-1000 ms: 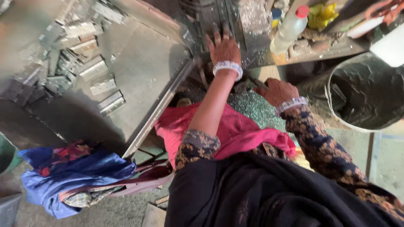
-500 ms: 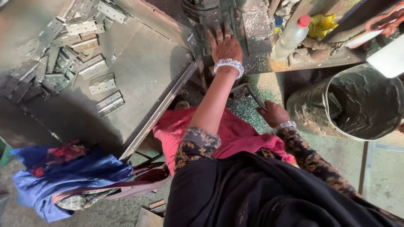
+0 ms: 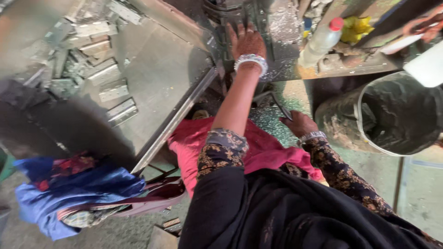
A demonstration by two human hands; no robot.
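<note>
My left hand (image 3: 248, 42) lies flat with fingers spread on the dark metal machine (image 3: 277, 27), a white beaded bracelet at its wrist. It holds nothing. My right hand (image 3: 299, 123) is lower, by my lap, its fingers curled near a thin dark metal strip (image 3: 276, 102); I cannot tell whether it grips the strip. A pink cloth (image 3: 270, 150) covers my lap under both arms. Glittering metal shavings (image 3: 267, 117) lie on the floor between my hands.
Several flat metal hinges (image 3: 113, 91) are piled on a grey metal table (image 3: 161, 74) at the left. A plastic bottle with a red cap (image 3: 322, 40) stands on the machine. A large dirty bucket (image 3: 397, 115) is at the right. Blue cloth (image 3: 78, 189) and a bag (image 3: 152, 196) lie lower left.
My right hand has dropped from beside the machine toward my lap. My left hand has stayed flat on the machine. The view has shifted slightly.
</note>
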